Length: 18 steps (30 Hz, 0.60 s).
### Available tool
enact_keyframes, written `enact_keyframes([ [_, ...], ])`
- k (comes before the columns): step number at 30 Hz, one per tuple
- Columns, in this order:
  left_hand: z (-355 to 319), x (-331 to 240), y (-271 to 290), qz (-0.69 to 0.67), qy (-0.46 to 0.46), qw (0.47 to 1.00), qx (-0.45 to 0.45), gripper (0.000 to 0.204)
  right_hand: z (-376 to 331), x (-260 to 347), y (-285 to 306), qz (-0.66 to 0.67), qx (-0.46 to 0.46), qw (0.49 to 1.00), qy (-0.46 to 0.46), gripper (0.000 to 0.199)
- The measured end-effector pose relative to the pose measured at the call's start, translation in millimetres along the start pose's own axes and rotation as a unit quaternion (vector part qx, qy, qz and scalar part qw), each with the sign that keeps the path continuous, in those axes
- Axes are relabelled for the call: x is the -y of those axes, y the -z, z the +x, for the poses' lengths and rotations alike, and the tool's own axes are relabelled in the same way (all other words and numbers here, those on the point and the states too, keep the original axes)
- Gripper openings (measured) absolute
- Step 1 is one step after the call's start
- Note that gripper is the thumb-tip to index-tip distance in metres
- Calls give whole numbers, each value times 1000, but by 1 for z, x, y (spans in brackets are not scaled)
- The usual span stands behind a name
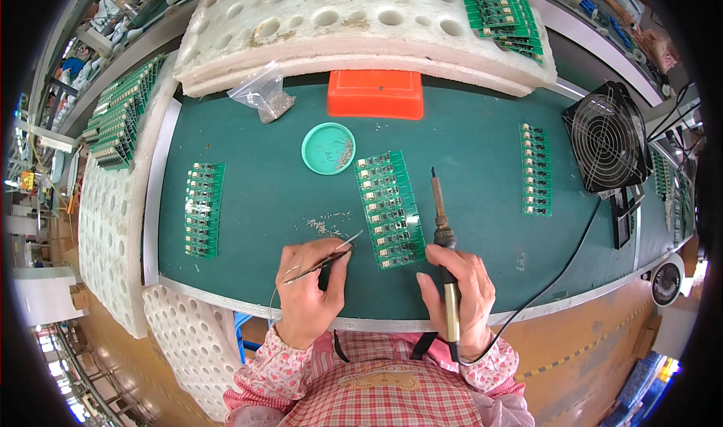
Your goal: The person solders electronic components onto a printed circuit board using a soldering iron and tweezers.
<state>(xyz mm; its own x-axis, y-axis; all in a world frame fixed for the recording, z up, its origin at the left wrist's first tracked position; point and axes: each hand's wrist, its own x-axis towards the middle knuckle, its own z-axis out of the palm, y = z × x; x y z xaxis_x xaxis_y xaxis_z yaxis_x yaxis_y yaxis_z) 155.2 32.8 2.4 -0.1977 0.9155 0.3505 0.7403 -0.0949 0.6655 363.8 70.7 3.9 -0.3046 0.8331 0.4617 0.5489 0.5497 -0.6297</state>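
On the green worktop, we see one circuit board lying in the middle, between and a little beyond our two hands. Our left hand is narrow, and it pinches thin tweezers; their tip is just beside the left edge of this board. A fine wire hangs in a curve from the same hand. Our right hand is closed around the soldering iron, whose tip points to the far side, to the right of the board; whether it touches the worktop, we cannot tell. To the left of the board, small parts are scattered, and farther stands a round green dish, near the red box. At far right we have a black fan.
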Motion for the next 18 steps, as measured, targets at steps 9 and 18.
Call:
enact_keyframes([
  [9, -12, -18, -7, -94, -21, 993, 66, 20, -21, 1, 16, 79, -52, 996, -5, 38],
  [18, -13, -19, -10, -64, -51, 995, 63, 23, -19, 2, 16, 84, -37, 996, -11, 38],
])
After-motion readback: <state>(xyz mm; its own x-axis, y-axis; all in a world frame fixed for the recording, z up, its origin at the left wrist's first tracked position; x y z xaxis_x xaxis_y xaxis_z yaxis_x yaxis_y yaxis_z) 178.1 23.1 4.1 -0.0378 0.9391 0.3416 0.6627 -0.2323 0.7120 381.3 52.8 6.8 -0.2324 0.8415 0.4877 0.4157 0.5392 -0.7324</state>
